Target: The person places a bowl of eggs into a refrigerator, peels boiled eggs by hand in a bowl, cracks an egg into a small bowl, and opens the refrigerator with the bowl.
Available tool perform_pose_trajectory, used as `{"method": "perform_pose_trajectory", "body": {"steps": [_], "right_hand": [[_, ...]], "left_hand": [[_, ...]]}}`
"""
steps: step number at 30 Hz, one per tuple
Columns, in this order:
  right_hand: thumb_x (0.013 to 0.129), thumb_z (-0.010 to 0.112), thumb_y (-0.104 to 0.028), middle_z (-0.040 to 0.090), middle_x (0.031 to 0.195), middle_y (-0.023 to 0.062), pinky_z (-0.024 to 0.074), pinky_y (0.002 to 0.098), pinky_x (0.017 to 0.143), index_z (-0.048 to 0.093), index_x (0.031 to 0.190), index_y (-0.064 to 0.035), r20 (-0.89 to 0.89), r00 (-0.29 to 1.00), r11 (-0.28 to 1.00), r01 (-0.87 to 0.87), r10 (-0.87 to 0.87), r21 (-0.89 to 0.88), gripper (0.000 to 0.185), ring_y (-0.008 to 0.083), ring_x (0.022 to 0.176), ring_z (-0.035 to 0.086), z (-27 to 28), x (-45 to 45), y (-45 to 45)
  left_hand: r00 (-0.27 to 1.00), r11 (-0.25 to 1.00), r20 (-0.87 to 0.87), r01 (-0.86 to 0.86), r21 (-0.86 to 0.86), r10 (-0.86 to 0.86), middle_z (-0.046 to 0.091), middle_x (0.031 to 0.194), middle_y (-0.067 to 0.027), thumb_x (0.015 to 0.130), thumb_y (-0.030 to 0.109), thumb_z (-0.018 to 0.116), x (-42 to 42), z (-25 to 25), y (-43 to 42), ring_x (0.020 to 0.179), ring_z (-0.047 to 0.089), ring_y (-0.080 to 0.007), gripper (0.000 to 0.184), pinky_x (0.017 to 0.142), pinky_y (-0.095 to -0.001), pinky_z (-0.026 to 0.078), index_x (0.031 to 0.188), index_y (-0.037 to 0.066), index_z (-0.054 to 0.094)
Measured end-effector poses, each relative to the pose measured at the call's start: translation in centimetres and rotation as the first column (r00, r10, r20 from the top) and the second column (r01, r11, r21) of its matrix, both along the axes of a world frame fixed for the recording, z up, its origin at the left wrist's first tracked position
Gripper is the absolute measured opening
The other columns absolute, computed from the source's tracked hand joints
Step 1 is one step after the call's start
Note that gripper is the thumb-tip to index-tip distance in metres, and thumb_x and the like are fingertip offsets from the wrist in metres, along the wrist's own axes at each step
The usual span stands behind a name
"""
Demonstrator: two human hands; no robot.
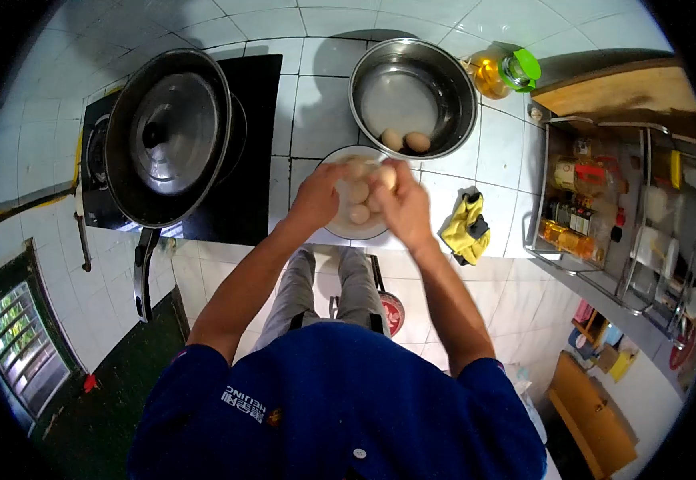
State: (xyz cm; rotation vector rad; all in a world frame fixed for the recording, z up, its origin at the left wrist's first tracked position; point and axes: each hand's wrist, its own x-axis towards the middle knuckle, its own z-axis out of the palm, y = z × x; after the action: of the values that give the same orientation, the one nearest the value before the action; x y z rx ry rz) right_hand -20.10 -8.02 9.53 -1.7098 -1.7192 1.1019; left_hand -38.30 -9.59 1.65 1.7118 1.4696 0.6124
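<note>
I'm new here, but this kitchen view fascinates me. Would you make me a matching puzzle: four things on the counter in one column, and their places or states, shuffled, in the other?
Things:
1. Wide pan
2. Metal pot
3. Pale dish
4. Yellow cloth

Places or states:
A. Crumpled on the white tiles
B. Between the left hand and right hand
C. Over the black cooktop
D. Holding two eggs

Right pairs: 1-C, 2-D, 3-B, 4-A

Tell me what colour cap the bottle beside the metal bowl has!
The cap is bright green, clearest in the head view.
</note>
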Motion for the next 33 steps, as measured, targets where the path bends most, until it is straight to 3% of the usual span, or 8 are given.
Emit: {"method": "perform_pose_trajectory", "body": {"steps": [3,7,9,12,22,27,30,33], "right_hand": [[0.088,0.059,-0.037,0.063,0.097,0.0245,0.0501,0.0467,0.074,0.048,0.117,-0.0078,0.094,0.995,0.988,0.028,-0.043,0.151,0.043,0.0424,0.086,0.063,0.6,1.3,5.3],[0.087,0.06,-0.035,0.061,0.102,0.0264,0.0501,0.0485,0.076,0.047,0.119,-0.0095,0.292,0.952,0.946,-0.175,0.092,0.272,0.042,0.0435,0.089,0.062,-2.4,3.4,12.1],[0.089,0.057,-0.033,0.061,0.105,0.026,0.0505,0.0483,0.08,0.048,0.121,-0.0105,0.546,0.801,0.953,-0.303,0.247,0.013,0.04,0.0426,0.092,0.062,-3.9,3.9,14.1],[0.09,0.055,-0.031,0.06,0.109,0.0246,0.0508,0.0466,0.084,0.05,0.123,-0.012,0.661,0.666,0.93,-0.337,0.345,-0.146,0.039,0.0402,0.097,0.062,-6.1,4.1,16.0],[0.088,0.054,-0.031,0.058,0.114,0.0243,0.0484,0.0453,0.091,0.051,0.125,-0.0141,0.63,0.634,0.893,-0.352,0.448,-0.281,0.04,0.0391,0.103,0.061,-8.8,4.3,17.2],[0.086,0.054,-0.035,0.054,0.119,0.0246,0.0483,0.0456,0.091,0.053,0.124,-0.0128,0.624,0.677,0.92,-0.319,0.39,-0.229,0.044,0.0407,0.103,0.06,-9.3,4.3,16.9],[0.087,0.054,-0.037,0.053,0.12,0.0248,0.0484,0.0454,0.091,0.052,0.126,-0.0139,0.625,0.672,0.916,-0.335,0.397,-0.221,0.046,0.041,0.102,0.061,-9.2,4.5,16.6],[0.086,0.058,-0.033,0.056,0.115,0.023,0.0508,0.0445,0.085,0.055,0.125,-0.0133,0.681,0.671,0.943,-0.32,0.295,-0.093,0.044,0.0397,0.096,0.062,-7.9,4.6,15.2]], "left_hand": [[0.985,0.963,-0.16,0.097,0.25,-0.058,0.05,0.128,-0.0195,0.079,-0.006,0.052,1.0,-5.2,0.2,0.111,0.055,-0.0357,0.043,0.097,-0.0399,0.045,0.12,0.002,0.057],[0.974,0.97,-0.19,0.16,0.184,-0.124,0.049,0.126,-0.0201,0.082,-0.001,0.052,2.7,-2.9,1.7,0.108,0.056,-0.0363,0.036,0.094,-0.0404,0.047,0.117,0.002,0.059],[0.903,0.984,-0.392,0.167,-0.059,-0.177,0.05,0.119,-0.0198,0.086,0.005,0.051,3.2,-2.2,2.3,0.103,0.057,-0.0367,0.03,0.089,-0.0408,0.05,0.114,0.002,0.06],[0.945,0.989,-0.294,0.123,-0.082,-0.142,0.051,0.12,-0.0202,0.092,0.015,0.047,3.4,-3.6,2.5,0.102,0.059,-0.0385,0.031,0.088,-0.0469,0.05,0.121,0.008,0.054],[0.808,0.953,-0.548,0.296,0.059,-0.217,0.053,0.113,-0.0174,0.084,0.01,0.056,3.5,-4.8,2.0,0.092,0.062,-0.0318,0.03,0.079,-0.0393,0.054,0.113,0.004,0.058],[0.787,0.938,-0.598,0.305,0.163,-0.152,0.059,0.101,-0.0186,0.082,0.012,0.057,3.3,-6.5,1.5,0.082,0.067,-0.0344,0.021,0.064,-0.0399,0.057,0.101,0.006,0.064],[0.686,0.945,-0.69,0.328,0.008,-0.232,0.062,0.097,-0.0172,0.081,0.014,0.058,3.9,-6.3,1.4,0.083,0.067,-0.033,0.021,0.063,-0.0408,0.057,0.099,0.006,0.063],[0.739,0.95,-0.622,0.312,-0.025,-0.259,0.063,0.097,-0.0166,0.082,0.013,0.057,3.4,-5.8,1.5,0.084,0.067,-0.0314,0.023,0.065,-0.0394,0.056,0.103,0.006,0.063]]}}
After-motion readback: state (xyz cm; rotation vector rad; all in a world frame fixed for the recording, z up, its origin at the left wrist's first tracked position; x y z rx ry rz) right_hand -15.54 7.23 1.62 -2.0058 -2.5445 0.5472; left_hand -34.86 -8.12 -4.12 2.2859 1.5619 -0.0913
